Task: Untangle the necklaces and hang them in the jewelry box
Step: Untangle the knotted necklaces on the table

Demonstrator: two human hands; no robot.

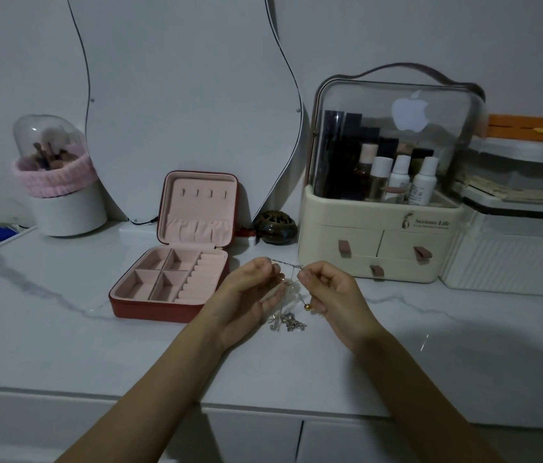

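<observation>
The tangled necklaces [288,305] are hanging between both hands just above the marble counter [63,329], a silver clump trailing onto the surface and a small gold bead [306,306] dangling beside the right palm. The left hand [250,295] and right hand [333,295] are each pinching an end of a taut chain stretch; how many chains are knotted is hard to tell. Just left, the red jewelry box [176,262] is sitting open, its hooks bare. A cream cosmetic organizer [380,228] is standing behind.
</observation>
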